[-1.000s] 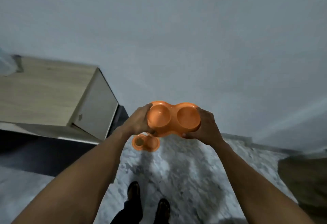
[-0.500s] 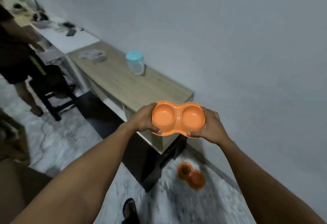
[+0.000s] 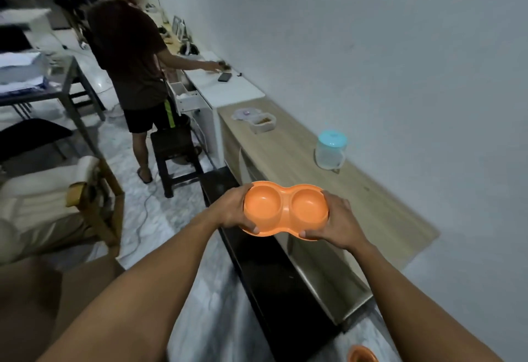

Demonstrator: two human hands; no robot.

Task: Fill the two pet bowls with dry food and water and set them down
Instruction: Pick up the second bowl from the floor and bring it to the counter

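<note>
- As the view swung left, worktop point(image 3: 371, 198) with lidded jug point(image 3: 331, 150) and food tub point(image 3: 263, 123) now lies just beyond the empty double bowl point(image 3: 285, 208).
- Grip of left hand point(image 3: 233, 210) and right hand point(image 3: 340, 218): each clasps a bowl end; filling judged next.

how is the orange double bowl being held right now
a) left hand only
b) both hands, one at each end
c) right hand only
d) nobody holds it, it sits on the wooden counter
b: the left hand grips one end of the orange double bowl and the right hand grips the other, so it is held in the air and does not rest on the wooden counter.
</note>
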